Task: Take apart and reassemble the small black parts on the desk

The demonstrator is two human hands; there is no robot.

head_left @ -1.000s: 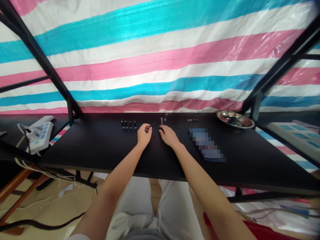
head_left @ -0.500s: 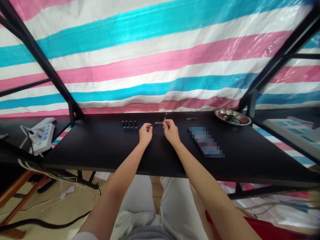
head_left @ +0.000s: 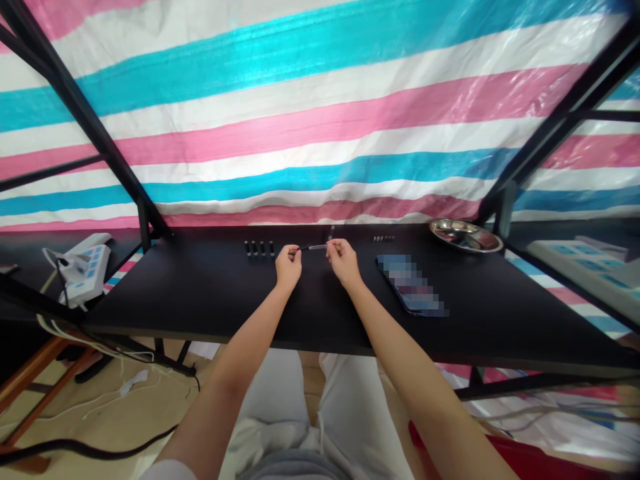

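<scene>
My left hand (head_left: 289, 263) and my right hand (head_left: 341, 259) are raised a little above the black table (head_left: 210, 293), both pinched shut. Between them they hold a thin, pale tube-like piece with a dark tip (head_left: 315, 247), lying level; the left fingers are at its dark end, the right fingers at its pale end. A row of several small dark upright cylinders (head_left: 259, 249) stands just left of my left hand. One small upright piece (head_left: 331, 231) stands behind the hands.
A phone (head_left: 412, 291) lies right of my right hand. A steel dish (head_left: 465, 235) sits at the back right, with several tiny dark parts (head_left: 383, 237) in a row near it. A power strip (head_left: 83, 269) with cables is far left. Black frame posts rise on both sides.
My right hand picked up the thin piece from the table and lifted it. Both hands rose and now pinch it together between them.
</scene>
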